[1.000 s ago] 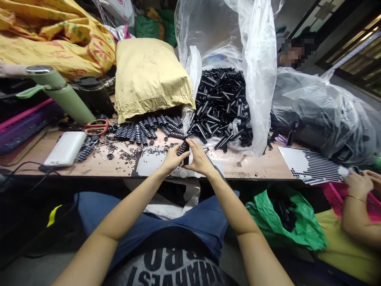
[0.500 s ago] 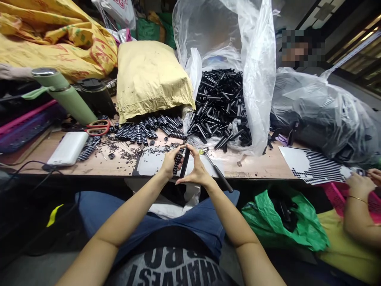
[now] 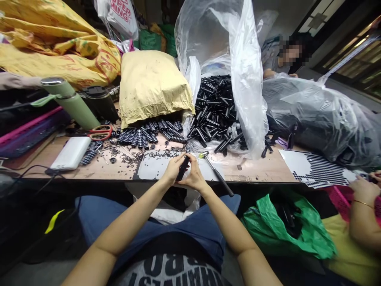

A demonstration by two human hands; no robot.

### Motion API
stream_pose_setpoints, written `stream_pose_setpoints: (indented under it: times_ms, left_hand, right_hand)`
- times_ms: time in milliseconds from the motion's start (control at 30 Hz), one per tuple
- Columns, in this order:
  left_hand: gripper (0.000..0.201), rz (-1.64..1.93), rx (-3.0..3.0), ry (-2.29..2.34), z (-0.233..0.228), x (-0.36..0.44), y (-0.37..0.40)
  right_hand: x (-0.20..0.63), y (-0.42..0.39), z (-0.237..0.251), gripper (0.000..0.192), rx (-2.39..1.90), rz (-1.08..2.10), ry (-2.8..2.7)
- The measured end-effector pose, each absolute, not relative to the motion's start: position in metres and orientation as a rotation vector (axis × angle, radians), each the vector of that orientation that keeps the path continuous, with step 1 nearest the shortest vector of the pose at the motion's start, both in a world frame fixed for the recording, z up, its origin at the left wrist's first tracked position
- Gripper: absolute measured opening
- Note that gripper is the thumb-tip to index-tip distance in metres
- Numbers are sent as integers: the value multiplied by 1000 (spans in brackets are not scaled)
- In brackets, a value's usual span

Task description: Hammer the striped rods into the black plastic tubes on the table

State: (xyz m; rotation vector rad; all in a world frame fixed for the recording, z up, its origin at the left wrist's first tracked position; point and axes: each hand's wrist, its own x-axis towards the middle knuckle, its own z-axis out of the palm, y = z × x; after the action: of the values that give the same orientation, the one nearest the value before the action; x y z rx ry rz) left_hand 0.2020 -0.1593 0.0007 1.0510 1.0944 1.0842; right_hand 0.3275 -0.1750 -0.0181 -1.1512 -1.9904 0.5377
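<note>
My left hand and my right hand meet over the near edge of the table, both closed round a narrow black piece. At its far end, past my fingertips, a white-dotted black tip shows. Whether this is one part or two pressed together I cannot tell, as my fingers cover much of it. Just right of my right hand lies a small hammer with a yellow-green head, its dark handle reaching over the table edge. Under and behind my hands is a white sheet strewn with tiny dark bits.
Dotted black cylinders lie beneath a yellow paper sack. A clear bag spills black tubes. Scissors, a white box and a green flask are left. A co-worker's hand is at right.
The black bar, which stood upright between my spread right thumb and fingers, is now gripped lower between both hands. My right fingers have closed in, and the dotted part shows at the far end.
</note>
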Motion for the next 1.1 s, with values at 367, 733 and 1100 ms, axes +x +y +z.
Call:
stream_pose_setpoints:
  times_ms: [367, 733, 1100]
  left_hand:
    - [43, 610, 2729, 1175, -55, 185, -160]
    - [45, 538, 2725, 1292, -38, 175, -162]
    - [64, 438, 2733, 1377, -54, 213, -187]
  right_hand:
    - [403, -190, -14, 30, -2238, -2, -1853]
    - [390, -235, 9, 35, -2075, 308, -1867]
    - [338, -241, 33, 38, -1837, 411, -2090]
